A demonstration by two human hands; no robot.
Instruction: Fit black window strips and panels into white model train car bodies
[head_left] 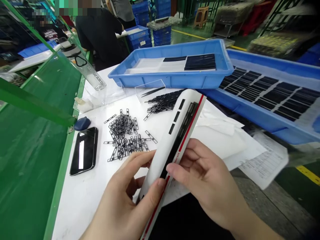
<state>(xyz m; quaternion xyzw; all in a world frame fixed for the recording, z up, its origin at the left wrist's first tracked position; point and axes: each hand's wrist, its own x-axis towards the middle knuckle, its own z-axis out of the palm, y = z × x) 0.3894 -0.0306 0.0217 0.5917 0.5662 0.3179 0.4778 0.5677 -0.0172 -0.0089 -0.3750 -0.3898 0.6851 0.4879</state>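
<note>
A long white tube-like roll (167, 146) with a red stripe is held tilted above the table. Black strips (183, 125) lie along its face, and three short black pieces sit beside them near its top. My left hand (135, 196) is closed round the lower part, thumb on the front. My right hand (202, 176) grips the right edge, its thumb on the black strips. Behind the roll, small black-and-clear frames (125, 133) lie in a loose pile on the white table (82, 190). A denser heap of dark pieces (162, 102) is further back.
A phone (84, 151) and dark blue object (82, 123) lie left. A bottle (86, 68) and clear box (150, 90) stand behind. Blue trays (170, 81) (310, 131) hold black strips. White papers (225, 143) lie right. A person in black (100, 33) is beyond; a green frame (27, 100) borders the left.
</note>
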